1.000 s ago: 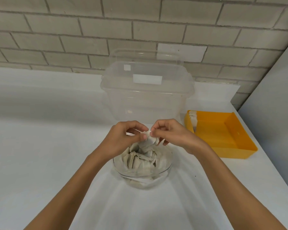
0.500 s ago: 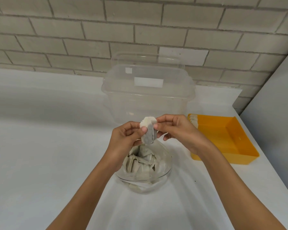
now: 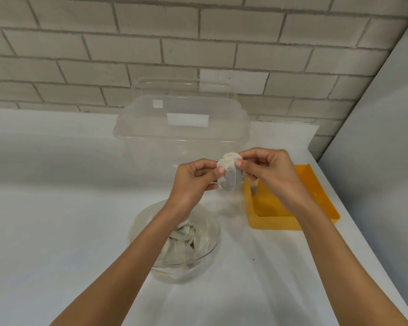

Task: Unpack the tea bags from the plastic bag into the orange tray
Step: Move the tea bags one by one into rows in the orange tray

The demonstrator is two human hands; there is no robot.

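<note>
Now, reading from the left of the frame, the plastic bag [image 3: 174, 241] lies low and centre on the white counter [image 3: 45, 208], still holding a heap of tea bags [image 3: 183, 241], with the left forearm crossing over its mouth. Above it the left hand [image 3: 193, 182] pinches the left edge of one tea bag [image 3: 230, 175] between thumb and fingertips, while the right hand [image 3: 269, 172] pinches the same bag's upper right edge. A second ago both hands were down at the bag's mouth; since then that one tea bag has been lifted clear and carried up and to the right, so it now hangs in the air in front of the clear lidded box [image 3: 181, 137] and just left of the orange tray [image 3: 290, 203]. That suggests the drop into the tray comes next. A thread seems to dangle near the tray's left wall.
</note>
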